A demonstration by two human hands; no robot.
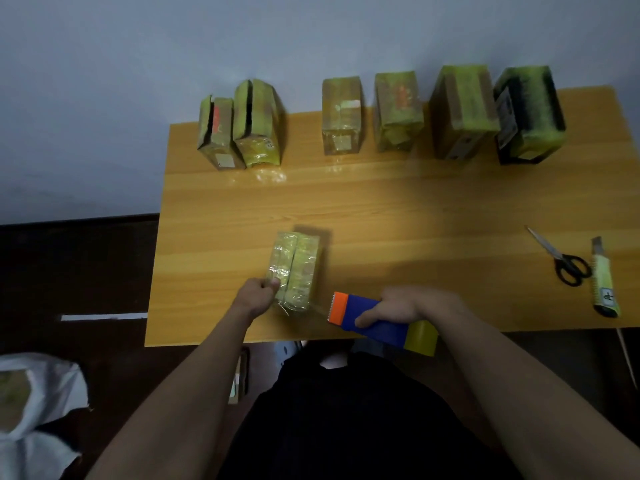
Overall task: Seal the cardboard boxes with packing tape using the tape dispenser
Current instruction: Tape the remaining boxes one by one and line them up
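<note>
Left hand (258,293) curled, pinching the near side of the small yellow-taped cardboard box (294,270) on the wooden desk (381,209). Right hand (405,304) wrapped around the blue and orange tape dispenser (370,318), just beside. Best to hold the box still, press tape flat, pull straight.

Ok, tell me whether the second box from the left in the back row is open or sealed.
Open: the second box shows a dark gap between its top flaps.

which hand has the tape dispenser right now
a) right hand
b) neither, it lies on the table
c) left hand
a: the right hand grips the blue and orange tape dispenser near the table's front edge, while the left hand holds the small box.
</note>
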